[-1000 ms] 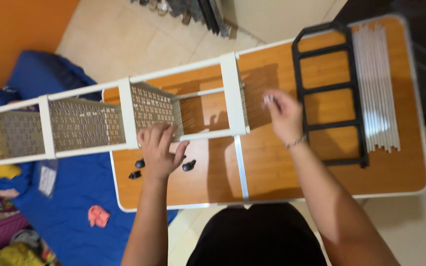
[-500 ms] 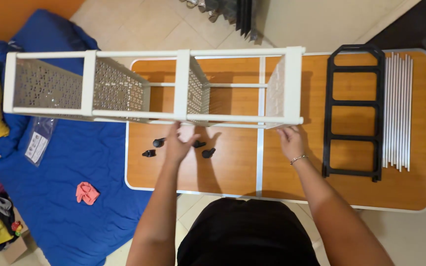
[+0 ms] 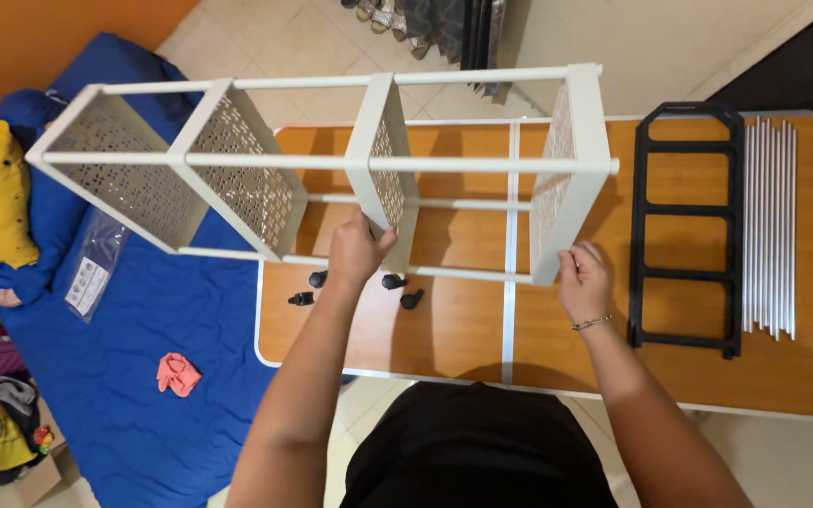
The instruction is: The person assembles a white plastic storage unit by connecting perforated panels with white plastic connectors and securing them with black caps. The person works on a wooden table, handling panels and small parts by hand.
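Wooden folding table, black ladder frame, white rods, black casters

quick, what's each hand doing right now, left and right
Left hand: closed on a perforated panel of the white shelf rack.
Right hand: gripping the lower corner of the rack's end panel.

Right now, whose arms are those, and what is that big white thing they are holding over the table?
The camera sits on a person's head and looks down, so the arms are that person's own. The left hand grips a middle panel of a white shelf rack lying on its side. The right hand holds the end panel. Under it is a wooden table. On it lie small black caster wheels, a black ladder-shaped frame and a bundle of white rods.
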